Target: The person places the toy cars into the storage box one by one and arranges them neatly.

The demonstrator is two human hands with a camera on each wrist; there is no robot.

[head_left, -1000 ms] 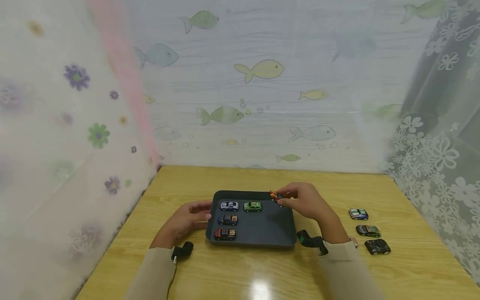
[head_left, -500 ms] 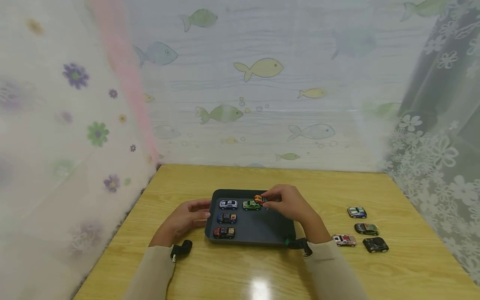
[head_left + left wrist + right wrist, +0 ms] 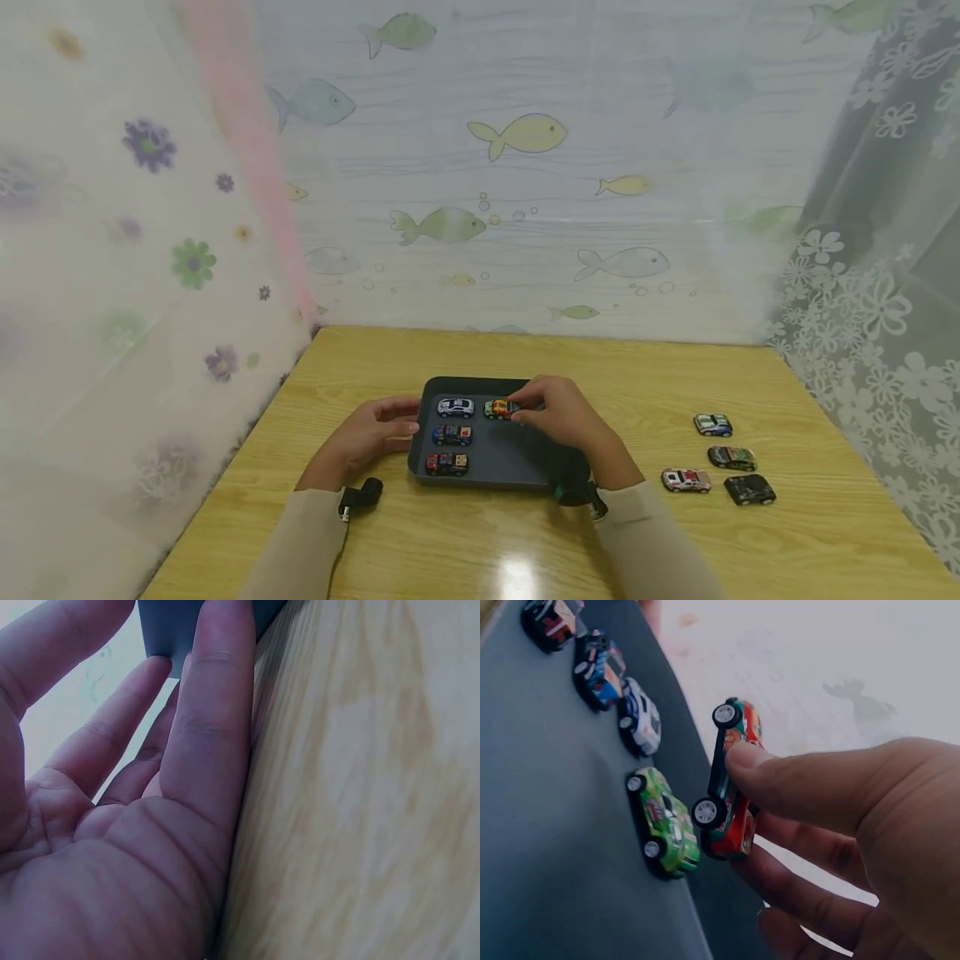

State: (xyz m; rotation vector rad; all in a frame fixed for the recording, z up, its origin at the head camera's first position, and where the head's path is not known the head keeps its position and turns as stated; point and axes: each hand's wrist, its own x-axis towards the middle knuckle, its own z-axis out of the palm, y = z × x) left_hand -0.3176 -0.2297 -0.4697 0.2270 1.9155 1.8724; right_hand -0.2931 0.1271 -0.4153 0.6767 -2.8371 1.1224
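My right hand (image 3: 562, 411) pinches a red and yellow toy car (image 3: 744, 825) between thumb and fingers, above the dark grey tray (image 3: 517, 458). In the right wrist view, a green toy car (image 3: 667, 825) sits on the tray floor right beside the held one. In the head view the held car overlaps the green one. My left hand (image 3: 369, 437) rests against the tray's left side, its thumb at the rim. The left wrist view shows those fingers (image 3: 214, 697) nearly straight, tips at the tray wall.
Down the tray's left side stand a white car (image 3: 456, 407), a blue car (image 3: 452, 435) and a red-black car (image 3: 447, 464). Several more toy cars, including a black one (image 3: 750, 490) and a white-red one (image 3: 686, 480), lie right of the tray on the wooden table (image 3: 360, 550).
My right hand has carried the red and yellow car leftward from the tray's back right corner to over the green car. My left hand has stayed at the tray's side.
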